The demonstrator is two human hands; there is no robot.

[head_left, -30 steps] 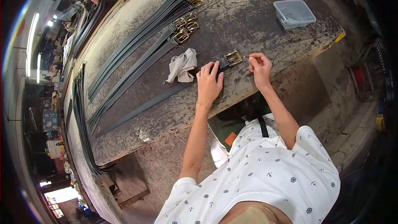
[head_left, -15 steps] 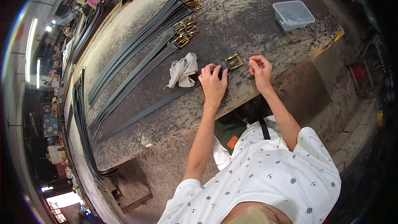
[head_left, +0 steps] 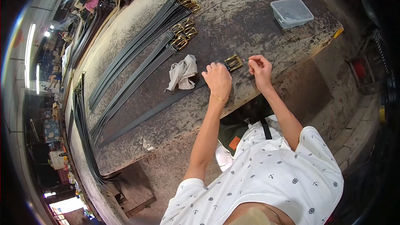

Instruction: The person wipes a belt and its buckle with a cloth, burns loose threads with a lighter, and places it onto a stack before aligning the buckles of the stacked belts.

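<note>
Your left hand (head_left: 218, 80) lies knuckles-up, fingers curled, pressing the dark belt (head_left: 166, 102) onto the worktop (head_left: 250, 21) just beside its brass buckle (head_left: 233, 62). Your right hand (head_left: 260, 67), at the buckle's three o'clock, pinches something too small to tell between thumb and forefinger. A crumpled rag (head_left: 182, 73) lies at your left hand's nine o'clock. No readable writing shows.

One rag (head_left: 182, 73), one plastic tub (head_left: 291, 12)
</note>
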